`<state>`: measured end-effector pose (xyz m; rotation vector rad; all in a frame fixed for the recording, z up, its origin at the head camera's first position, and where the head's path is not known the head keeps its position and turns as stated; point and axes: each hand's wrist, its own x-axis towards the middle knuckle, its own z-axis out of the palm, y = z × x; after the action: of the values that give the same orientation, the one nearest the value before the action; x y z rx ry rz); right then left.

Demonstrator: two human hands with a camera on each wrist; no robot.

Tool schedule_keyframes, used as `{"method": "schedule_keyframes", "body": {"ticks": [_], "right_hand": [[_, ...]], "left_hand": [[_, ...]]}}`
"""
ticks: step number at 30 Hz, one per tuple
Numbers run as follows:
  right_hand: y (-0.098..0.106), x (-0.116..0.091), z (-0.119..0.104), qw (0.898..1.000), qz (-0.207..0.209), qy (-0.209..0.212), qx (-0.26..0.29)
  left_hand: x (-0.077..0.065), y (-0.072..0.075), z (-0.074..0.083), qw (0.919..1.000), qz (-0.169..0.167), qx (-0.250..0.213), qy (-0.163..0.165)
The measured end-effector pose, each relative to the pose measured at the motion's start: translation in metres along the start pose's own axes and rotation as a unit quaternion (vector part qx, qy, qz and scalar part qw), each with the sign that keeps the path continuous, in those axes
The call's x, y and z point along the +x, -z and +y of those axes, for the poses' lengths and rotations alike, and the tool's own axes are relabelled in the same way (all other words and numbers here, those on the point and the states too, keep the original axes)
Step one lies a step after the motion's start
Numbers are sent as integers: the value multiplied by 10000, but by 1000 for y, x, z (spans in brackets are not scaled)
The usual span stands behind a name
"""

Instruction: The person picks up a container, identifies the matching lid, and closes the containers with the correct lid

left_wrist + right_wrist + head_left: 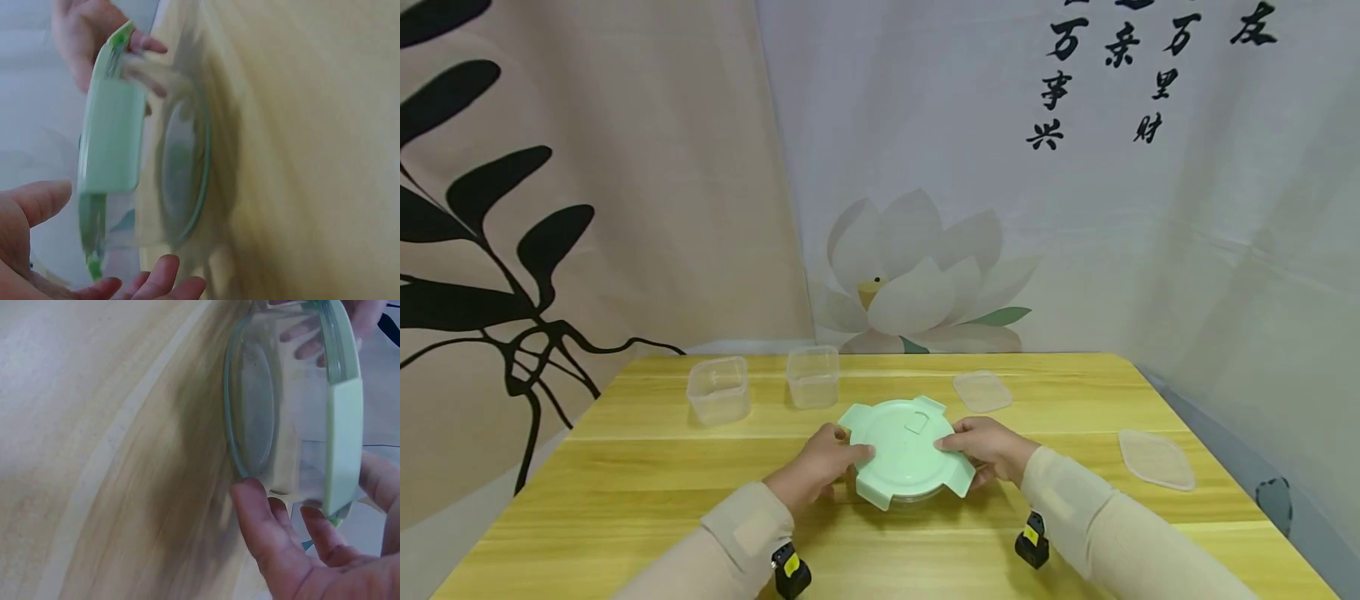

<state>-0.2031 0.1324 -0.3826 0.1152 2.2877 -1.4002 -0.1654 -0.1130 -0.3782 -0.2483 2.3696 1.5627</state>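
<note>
A round clear glass food container [294, 412] with a mint-green lid [904, 446] is between my two hands, near the middle of the wooden table. Several flaps stick out around the lid's edge. My left hand [827, 462] holds its left side, thumb over the lid and fingers lower down. On the opposite side my right hand [988, 450] grips it, thumb on the lid and fingers against the glass near the base. The lid lies level on the glass. Whether the base touches the table I cannot tell.
Two clear plastic boxes without lids, a left box [718, 392] and a right box [813, 377], stand at the back left. Toward the right lie two flat translucent lids, a farther lid [982, 392] and a nearer lid [1157, 460]. A printed curtain [1075, 250] hangs behind the table [647, 475].
</note>
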Motion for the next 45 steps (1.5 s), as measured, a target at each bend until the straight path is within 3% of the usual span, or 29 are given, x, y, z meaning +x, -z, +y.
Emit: {"method": "schedule_keyframes", "body": {"ticks": [6,9,14,18,24,34,41,45], "right_hand": [[-1,0,-1,10000,35,37,-45],[-1,0,-1,10000,20,66,-9],[-2,1,0,9999,-24,77,67],[-3,1,0,9997,-83,106,187],[-2,1,1,9995,-126,143,259],[-4,4,2,9994,-103,39,326],[-8,6,0,9994,-78,191,293],[-8,7,0,9991,-14,197,367]], "left_hand": [[12,18,8,9997,243,11,-82],[17,22,11,9986,291,253,-351],[22,21,14,9909,388,942,-875],[22,18,17,9851,422,1359,-969],[22,14,20,9820,359,1520,-1057],[23,13,19,9790,270,1736,-1039],[21,17,17,9838,-177,1680,-607],[22,17,17,9851,-250,1597,-582]]}}
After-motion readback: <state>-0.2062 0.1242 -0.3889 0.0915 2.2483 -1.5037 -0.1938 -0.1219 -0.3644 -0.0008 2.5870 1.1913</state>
